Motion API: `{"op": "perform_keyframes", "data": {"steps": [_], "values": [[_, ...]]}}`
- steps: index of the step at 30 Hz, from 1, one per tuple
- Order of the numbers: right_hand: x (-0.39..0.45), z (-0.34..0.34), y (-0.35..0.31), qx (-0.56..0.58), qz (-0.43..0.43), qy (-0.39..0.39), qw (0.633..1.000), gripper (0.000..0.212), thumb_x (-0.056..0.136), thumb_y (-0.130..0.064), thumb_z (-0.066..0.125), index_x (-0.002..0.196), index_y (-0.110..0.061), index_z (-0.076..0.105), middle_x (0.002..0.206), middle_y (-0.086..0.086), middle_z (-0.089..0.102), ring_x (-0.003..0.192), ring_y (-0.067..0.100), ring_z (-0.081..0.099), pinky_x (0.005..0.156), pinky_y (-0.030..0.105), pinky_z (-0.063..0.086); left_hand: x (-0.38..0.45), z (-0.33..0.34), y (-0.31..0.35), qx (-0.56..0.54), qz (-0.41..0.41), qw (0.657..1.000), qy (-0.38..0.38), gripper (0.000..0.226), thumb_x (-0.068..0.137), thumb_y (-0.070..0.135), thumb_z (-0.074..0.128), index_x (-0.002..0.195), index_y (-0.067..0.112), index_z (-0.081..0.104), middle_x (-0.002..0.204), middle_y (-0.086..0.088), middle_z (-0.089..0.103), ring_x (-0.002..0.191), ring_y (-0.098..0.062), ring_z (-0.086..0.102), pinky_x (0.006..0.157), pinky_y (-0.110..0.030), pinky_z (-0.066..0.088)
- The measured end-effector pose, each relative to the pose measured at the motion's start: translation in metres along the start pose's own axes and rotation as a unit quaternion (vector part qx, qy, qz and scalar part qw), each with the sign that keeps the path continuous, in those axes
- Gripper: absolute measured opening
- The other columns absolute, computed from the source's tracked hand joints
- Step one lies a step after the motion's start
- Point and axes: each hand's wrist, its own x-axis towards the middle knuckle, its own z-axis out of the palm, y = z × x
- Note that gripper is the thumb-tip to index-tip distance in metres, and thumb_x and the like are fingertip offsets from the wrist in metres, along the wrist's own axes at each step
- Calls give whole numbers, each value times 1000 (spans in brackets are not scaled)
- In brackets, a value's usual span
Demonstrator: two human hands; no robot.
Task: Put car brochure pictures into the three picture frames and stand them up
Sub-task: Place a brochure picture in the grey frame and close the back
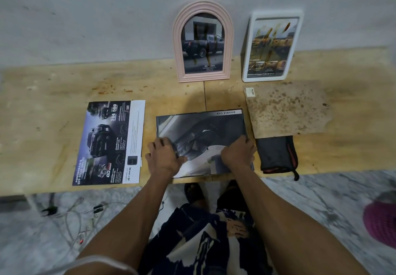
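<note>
**Both hands on the last picture**

Both hands are down on the big dark car picture (201, 137) that lies flat on the surface (42, 107) right in front of me. My left hand (164, 156) is curled at its left near part, and my right hand (239, 153) is curled at its right near part. It looks like each one pinches the paper, with the hands well apart. The picture's long side runs left to right, so both hands are just as near to it.

Two frames already stand at the back against the wall (107, 17): a pink arch frame (177, 45) and a white frame (300, 30), each with a car picture inside. I think this is the third one to do.

A brochure page (113, 144) lies to my left. A brown spotty board (287, 110) and a dark pouch (277, 153) lie to my right. Below is a grey floor with wires (72, 212).
</note>
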Motion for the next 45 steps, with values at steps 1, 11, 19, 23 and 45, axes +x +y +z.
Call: {"op": "perform_keyframes", "data": {"steps": [1, 11, 19, 23, 45], "values": [[1, 0, 0, 9, 2, 7, 1000, 60, 91, -18, 60, 142, -10, 31, 151, 15, 24, 136, 35, 26, 106, 48, 31, 0, -1, 0, -3, -2, 1000, 0, 77, 78, 59, 74, 134, 14, 46, 140, -10, 40, 126, -32, 35, 99, -47, 38], [21, -13, 0, 86, 26, 6, 996, 49, 82, -20, 71, 126, -11, 52, 133, 13, 51, 120, 37, 49, 99, 50, 46, 8, -10, 12, -51, -65, 997, 0, 85, 71, 43, 86, 135, 10, 42, 136, -16, 45, 126, -35, 37, 102, -45, 35], [27, -25, 4, 156, -92, -23, 983, 32, 91, -22, 63, 120, -11, 56, 117, 10, 65, 108, 32, 61, 87, 40, 51, 9, -16, 12, -95, -88, 992, -13, 92, 61, 39, 93, 132, 13, 42, 132, -14, 41, 126, -35, 36, 104, -47, 33], [36, -34, 7, 151, -129, -44, 979, 36, 95, -20, 60, 128, -9, 53, 122, 11, 62, 111, 30, 59, 90, 38, 49, 10, -19, 8, -122, -92, 988, -24, 92, 59, 49, 90, 132, 18, 42, 133, -10, 39, 127, -33, 35, 107, -50, 31], [36, -51, 0, 364, 8, -113, 924, 17, 89, -11, 68, 102, -1, 68, 89, 10, 71, 81, 26, 69, 77, 39, 58, 30, -60, -4, -327, -172, 929, 37, 22, 82, 16, 70, 97, 3, 59, 91, -11, 63, 71, -22, 61, 55, -30, 51]]}}
